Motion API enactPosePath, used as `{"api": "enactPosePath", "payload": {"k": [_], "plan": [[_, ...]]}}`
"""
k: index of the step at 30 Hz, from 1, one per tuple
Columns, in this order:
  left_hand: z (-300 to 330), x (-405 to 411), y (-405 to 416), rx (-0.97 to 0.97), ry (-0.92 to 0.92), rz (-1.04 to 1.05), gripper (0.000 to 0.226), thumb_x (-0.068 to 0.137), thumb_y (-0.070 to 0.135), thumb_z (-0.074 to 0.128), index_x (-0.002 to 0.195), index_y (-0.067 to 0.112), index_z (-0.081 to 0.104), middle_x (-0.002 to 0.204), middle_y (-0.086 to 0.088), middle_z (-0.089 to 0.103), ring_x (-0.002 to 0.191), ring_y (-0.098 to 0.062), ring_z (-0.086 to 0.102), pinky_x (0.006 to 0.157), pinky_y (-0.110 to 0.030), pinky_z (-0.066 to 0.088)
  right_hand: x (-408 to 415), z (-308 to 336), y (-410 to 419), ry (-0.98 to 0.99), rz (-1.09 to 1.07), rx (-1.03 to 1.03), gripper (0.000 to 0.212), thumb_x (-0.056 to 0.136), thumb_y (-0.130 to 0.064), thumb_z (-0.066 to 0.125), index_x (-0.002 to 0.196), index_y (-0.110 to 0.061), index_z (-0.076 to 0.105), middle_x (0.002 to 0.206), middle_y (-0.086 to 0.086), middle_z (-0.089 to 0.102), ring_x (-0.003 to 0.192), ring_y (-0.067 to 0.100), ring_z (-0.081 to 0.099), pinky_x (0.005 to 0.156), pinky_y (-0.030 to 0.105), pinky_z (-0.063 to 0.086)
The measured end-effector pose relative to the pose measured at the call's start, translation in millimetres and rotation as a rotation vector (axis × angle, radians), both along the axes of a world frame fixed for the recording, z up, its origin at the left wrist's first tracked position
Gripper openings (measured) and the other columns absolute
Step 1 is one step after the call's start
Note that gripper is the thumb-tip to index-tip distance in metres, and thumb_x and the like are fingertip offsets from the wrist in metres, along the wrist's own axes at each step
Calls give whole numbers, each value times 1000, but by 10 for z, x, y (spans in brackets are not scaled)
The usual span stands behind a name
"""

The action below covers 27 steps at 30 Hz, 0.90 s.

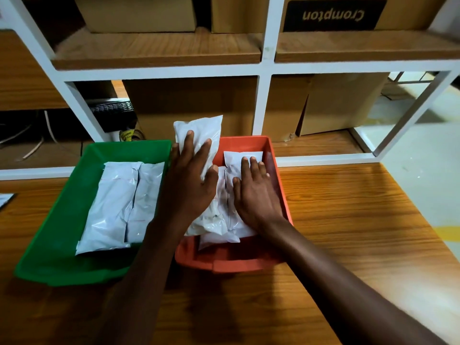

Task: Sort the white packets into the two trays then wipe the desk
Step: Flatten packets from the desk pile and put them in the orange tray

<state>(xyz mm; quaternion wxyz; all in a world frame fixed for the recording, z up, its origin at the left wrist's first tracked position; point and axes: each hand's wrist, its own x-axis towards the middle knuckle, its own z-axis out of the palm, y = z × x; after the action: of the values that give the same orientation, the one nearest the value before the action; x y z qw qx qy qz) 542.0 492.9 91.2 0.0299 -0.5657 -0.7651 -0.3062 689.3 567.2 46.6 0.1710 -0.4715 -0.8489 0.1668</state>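
packets nearly all in the trays, counter wipe still to come

the sorting looks close to finished. the rectangular green plastic tray [62,220] on the left holds two large white plastic packets [117,202] lying side by side. the rectangular orange plastic tray [271,150], just beside it on the right, holds a layered pile of smaller white packets [216,220].

the left hand [189,185] has its grip closed on a long white padded packet [199,130]: fingers lie over the top face and the thumb wraps the right edge. that packet is tilted, its far end sticking out over the orange tray's back-left corner, so i judge it is not yet settled in place. the right hand [256,192] lies flat with fingers spread on a white packet with faint print [244,158] inside the orange tray; it presses and holds nothing.

no loose packets show on the wooden counter [348,220]. a flat pale item at the far left edge [6,200] is too cropped to identify. no cloth is in view, so the wipe appears not yet begun.

a brown cardboard box with a black label [333,14] on the white-framed wooden shelf [159,53] reads "crompton", upside down. the print on the packets is too small to read.
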Motion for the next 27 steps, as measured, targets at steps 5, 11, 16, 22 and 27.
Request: {"api": "enactPosePath", "payload": {"k": [5,11,16,22,27], "plan": [[-124,158,142,-53,40,-33,61,91,46,39,147,23,45,163,-7,24,149,-37,20,118,-52,26,554,335,-472,109,-3,44,56,106,-42,25,156,-17,28,167,11,20,155,29,13,125,48,20],[-472,261,444,-255,205,-63,65,92,45,33,151,19,37,161,-16,25,149,-36,22,123,-48,10,838,347,-673,98,-27,136,69,100,-56,25,157,-18,30,166,8,23,155,28,16,122,51,21],[-735,224,492,-441,157,-45,65,98,43,28,158,23,15,165,-16,-3,151,-39,-7,123,-49,-2,958,382,-772,181,-47,161,71,100,-60,30,158,-19,28,166,6,22,155,23,12,123,53,23],[-813,279,487,-602,73,5,62,103,50,26,157,37,-2,164,-2,-22,148,-36,-25,119,-51,-12,1055,335,-847,212,-64,176,71,101,-61,30,157,-17,29,165,9,24,155,25,14,122,55,25],[-874,269,499,-642,68,7,63,101,57,22,155,41,-7,162,0,-27,147,-32,-27,118,-49,-12,1077,261,-862,206,-75,175,73,100,-63,28,157,-17,29,165,9,24,155,27,15,121,56,25]]}}
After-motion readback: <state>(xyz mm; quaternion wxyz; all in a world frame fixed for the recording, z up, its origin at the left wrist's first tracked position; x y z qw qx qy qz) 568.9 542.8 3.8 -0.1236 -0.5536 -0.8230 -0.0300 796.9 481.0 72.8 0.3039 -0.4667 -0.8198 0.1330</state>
